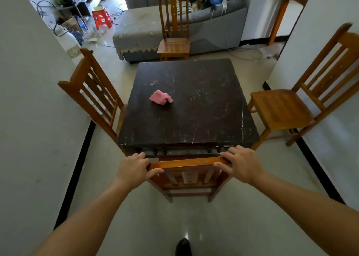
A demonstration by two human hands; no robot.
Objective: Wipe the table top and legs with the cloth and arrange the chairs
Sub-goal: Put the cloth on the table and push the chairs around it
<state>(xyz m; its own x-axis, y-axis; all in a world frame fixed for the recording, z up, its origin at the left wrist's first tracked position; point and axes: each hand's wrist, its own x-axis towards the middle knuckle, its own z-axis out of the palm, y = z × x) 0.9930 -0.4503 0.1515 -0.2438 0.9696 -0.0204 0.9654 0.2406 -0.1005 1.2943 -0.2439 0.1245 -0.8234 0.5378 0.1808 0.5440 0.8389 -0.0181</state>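
A dark, scratched square table (204, 110) stands in the middle of the head view. A crumpled pink cloth (160, 97) lies on its left half, untouched. A wooden chair (187, 163) is tucked under the near edge. My left hand (134, 168) grips the left end of its top rail. My right hand (240, 163) grips the right end. Three more wooden chairs surround the table: one at the left (93, 92) pushed close, one at the right (287, 108) set apart, one at the far side (173, 44) a little away.
White walls with black skirting close in on the left (38, 119) and right (330, 81). A grey sofa (145, 28) stands behind the far chair, a red stool (102, 17) and clutter at the back left. My shoe (183, 247) is on the pale tiled floor.
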